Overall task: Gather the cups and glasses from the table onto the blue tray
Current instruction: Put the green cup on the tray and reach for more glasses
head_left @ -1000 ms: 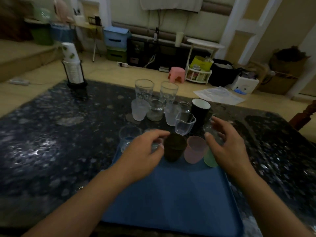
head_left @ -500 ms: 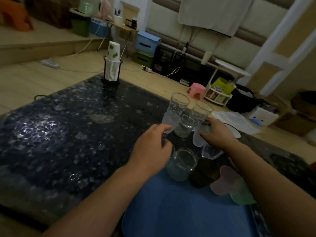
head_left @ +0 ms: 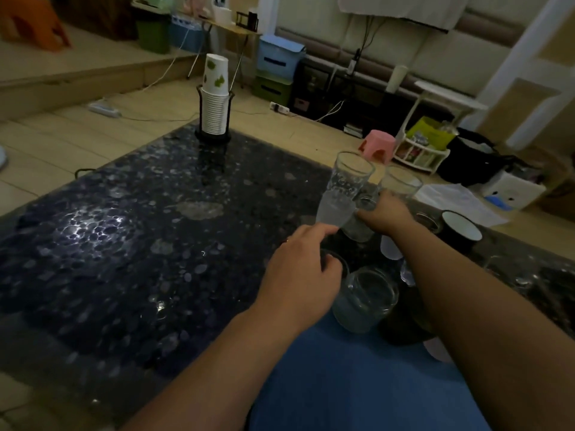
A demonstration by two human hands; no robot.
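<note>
Reaching left hand (head_left: 300,269), fingers loosely spread, index tip touching frosted translucent plastic cup (head_left: 334,211) on dark speckled table (head_left: 130,231); right hand (head_left: 384,213) fingers curled around small clear glass (head_left: 357,230) just beside it, beyond blue tray (head_left: 357,390).

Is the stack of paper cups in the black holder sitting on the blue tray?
No. The stack of paper cups stands in its holder at the table's far corner, well away from the blue tray near the person.

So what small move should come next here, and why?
Probably close the left hand on the frosted cup and carry it to the tray: its fingertips already reach the cup's base, and the cup stands on the table, off the tray.
</note>
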